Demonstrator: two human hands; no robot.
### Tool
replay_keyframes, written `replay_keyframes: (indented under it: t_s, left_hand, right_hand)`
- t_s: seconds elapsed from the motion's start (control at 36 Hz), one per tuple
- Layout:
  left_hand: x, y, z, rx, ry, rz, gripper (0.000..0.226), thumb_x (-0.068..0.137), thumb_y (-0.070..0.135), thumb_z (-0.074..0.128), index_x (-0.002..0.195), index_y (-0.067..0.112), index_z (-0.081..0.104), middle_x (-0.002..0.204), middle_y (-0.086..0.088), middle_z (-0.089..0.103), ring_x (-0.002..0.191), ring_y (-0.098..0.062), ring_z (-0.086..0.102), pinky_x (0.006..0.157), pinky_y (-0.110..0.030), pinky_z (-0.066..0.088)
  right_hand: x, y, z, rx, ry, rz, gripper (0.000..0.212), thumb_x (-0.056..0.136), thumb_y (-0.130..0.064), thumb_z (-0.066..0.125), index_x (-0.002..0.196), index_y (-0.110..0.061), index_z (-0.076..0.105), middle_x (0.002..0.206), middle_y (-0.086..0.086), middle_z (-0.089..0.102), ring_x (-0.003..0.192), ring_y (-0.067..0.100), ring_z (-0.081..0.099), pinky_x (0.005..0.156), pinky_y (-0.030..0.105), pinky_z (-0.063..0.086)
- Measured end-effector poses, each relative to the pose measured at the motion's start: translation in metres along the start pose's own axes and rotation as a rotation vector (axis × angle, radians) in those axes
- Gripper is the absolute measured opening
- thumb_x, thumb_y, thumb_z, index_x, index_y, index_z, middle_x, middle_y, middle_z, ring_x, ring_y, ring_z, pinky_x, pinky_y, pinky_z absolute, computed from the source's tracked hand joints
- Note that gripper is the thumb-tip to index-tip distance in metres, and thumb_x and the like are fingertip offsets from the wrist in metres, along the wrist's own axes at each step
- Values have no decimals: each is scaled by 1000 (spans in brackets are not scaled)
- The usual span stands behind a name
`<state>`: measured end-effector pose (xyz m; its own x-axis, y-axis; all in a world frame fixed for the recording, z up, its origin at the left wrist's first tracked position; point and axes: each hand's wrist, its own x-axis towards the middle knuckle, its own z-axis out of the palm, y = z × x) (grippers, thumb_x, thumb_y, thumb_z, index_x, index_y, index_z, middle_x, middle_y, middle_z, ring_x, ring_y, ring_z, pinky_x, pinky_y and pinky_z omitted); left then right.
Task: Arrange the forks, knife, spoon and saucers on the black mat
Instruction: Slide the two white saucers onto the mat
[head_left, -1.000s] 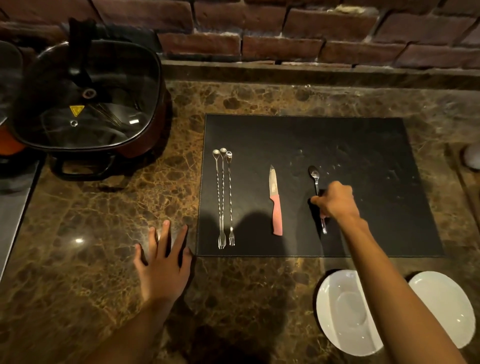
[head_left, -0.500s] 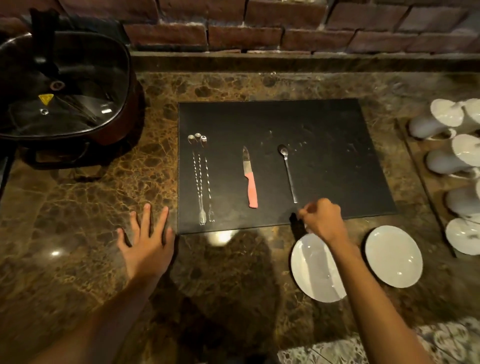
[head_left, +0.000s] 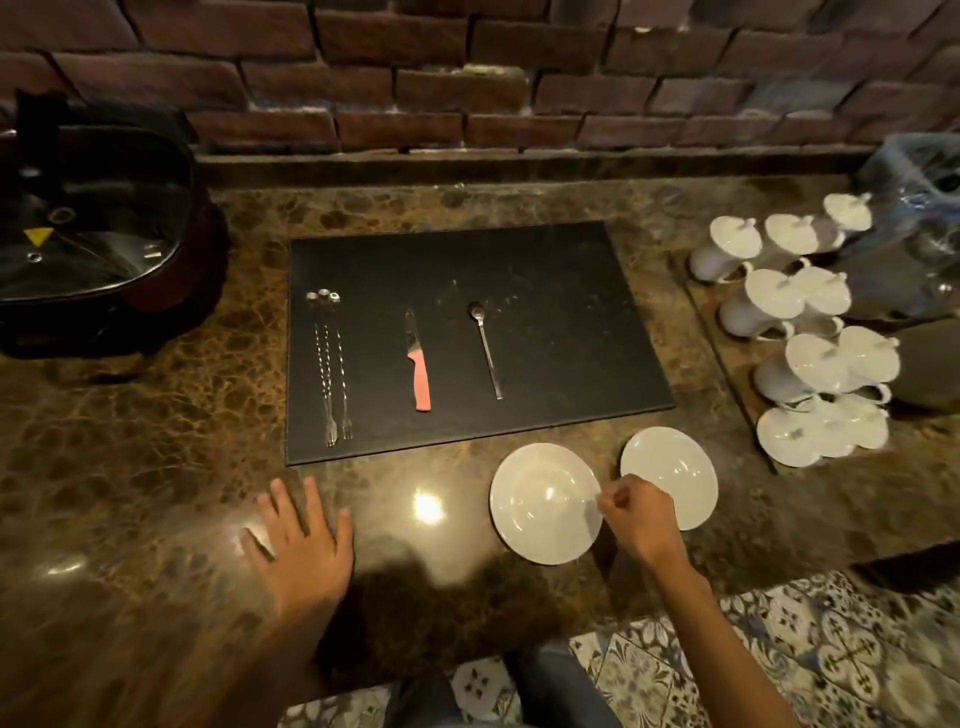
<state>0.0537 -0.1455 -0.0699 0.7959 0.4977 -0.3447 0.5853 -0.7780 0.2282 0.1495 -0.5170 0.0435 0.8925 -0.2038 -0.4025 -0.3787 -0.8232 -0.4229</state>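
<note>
On the black mat (head_left: 545, 270) lie three long thin forks (head_left: 330, 369) side by side at the left, a pink-handled knife (head_left: 418, 364) in the middle and a spoon (head_left: 485, 353) to its right. Two white saucers (head_left: 540, 501) (head_left: 675, 467) sit on the marble counter just in front of the mat's right corner. My right hand (head_left: 639, 519) lies between them, its fingers pinched on the right rim of the left saucer. My left hand (head_left: 301, 535) rests flat on the counter with fingers spread, in front of the mat's left corner.
A dark electric pot with a glass lid (head_left: 93, 249) stands at the far left. Several white lidded cups (head_left: 805, 332) crowd a tray at the right, beside a plastic bag (head_left: 914, 208). A brick wall (head_left: 467, 78) backs the counter, and the counter's front edge (head_left: 675, 608) is close.
My right hand has left the spoon on the mat and drawn back to the left saucer's rim. The view has shifted right, and my left hand has stayed flat.
</note>
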Motion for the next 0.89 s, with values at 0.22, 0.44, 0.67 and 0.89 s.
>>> replay_keyframes:
  t_s: [0.22, 0.44, 0.67, 0.89]
  left_hand:
    - [-46, 105, 27, 127, -148, 98, 71, 87, 69, -18, 153, 42, -22, 164, 0, -30, 151, -32, -28, 118, -67, -18]
    - [-64, 162, 31, 128, -256, 79, 65, 77, 67, -27, 137, 48, -45, 150, 8, -50, 147, -32, -38, 117, -71, -15]
    - [-63, 166, 30, 114, -297, 14, 55, 96, 63, -6, 136, 50, -41, 151, 11, -47, 147, -28, -36, 118, -68, -19]
    - [-69, 186, 31, 100, -345, -20, 61, 96, 67, 0, 141, 48, -37, 149, 9, -48, 144, -34, -41, 115, -71, -19]
  right_hand:
    - [36, 20, 5, -48, -101, -48, 16, 92, -29, 64, 99, -15, 60, 86, 1, 63, 65, 9, 54, 81, 29, 51]
    - [42, 33, 11, -150, -372, -140, 31, 99, -29, 48, 116, -6, 62, 111, 15, 70, 101, 32, 66, 97, 45, 51]
    - [38, 44, 20, 237, -458, -68, 36, 96, -17, 53, 131, -10, 50, 116, 8, 64, 85, 20, 66, 53, 21, 59]
    - [45, 38, -5, 359, -441, -46, 35, 96, -19, 56, 130, -20, 52, 119, 2, 63, 92, 22, 70, 49, 17, 55]
